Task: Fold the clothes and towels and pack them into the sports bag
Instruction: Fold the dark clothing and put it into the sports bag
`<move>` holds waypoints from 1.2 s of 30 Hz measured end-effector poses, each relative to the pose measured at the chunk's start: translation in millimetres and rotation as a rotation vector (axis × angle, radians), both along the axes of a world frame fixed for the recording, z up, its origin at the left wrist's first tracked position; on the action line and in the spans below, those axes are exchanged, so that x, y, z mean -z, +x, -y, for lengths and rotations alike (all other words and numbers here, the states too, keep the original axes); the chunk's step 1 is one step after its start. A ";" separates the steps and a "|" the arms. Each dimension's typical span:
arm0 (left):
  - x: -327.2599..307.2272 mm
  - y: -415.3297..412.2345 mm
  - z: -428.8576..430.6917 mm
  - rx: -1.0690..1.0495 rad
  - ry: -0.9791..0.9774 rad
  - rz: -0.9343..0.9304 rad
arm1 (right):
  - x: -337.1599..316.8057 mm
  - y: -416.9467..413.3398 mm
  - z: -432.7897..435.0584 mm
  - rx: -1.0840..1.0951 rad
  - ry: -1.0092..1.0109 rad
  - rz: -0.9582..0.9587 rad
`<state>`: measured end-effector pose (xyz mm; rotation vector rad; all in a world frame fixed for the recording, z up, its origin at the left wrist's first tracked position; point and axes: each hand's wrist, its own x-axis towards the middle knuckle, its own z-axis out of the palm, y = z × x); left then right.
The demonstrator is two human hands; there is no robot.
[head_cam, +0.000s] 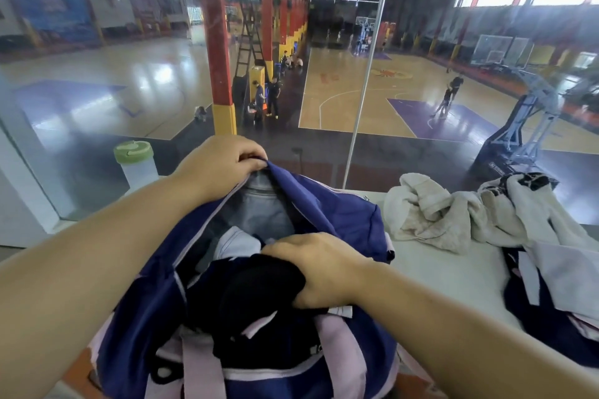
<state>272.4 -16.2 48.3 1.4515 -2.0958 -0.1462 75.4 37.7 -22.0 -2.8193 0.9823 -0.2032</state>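
A navy sports bag (340, 214) with pink straps lies open on the white table in front of me. My left hand (220, 165) pinches the far edge of the bag's opening and holds it up. My right hand (321, 269) is closed on a black garment (256, 288) at the mouth of the bag. A pale folded item (238, 243) lies deeper inside, against the grey lining. To the right lie a crumpled cream towel (431, 217) and a white garment with dark patches (534, 204).
A clear bottle with a green lid (136, 162) stands at the left by the glass wall. Navy and pink clothing (551, 295) lies at the right edge of the white table (453, 275). Beyond the glass is a basketball hall with people far below.
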 end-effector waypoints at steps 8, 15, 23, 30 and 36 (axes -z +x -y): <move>32.7 4.8 -44.8 0.016 -0.094 -0.020 | -10.2 -26.5 10.3 0.287 -0.151 0.004; 100.8 11.6 -97.7 0.131 0.048 0.379 | -17.7 -32.0 6.1 0.363 -0.100 0.062; 138.3 -4.6 -91.1 0.078 0.649 0.653 | -24.7 -20.4 10.7 0.491 -0.031 0.202; 145.4 -14.3 -94.2 0.120 0.637 0.558 | -19.9 -19.4 11.7 0.522 -0.017 0.242; 130.3 -2.5 -108.5 0.323 0.364 0.156 | -15.8 -20.8 12.6 0.537 -0.037 0.280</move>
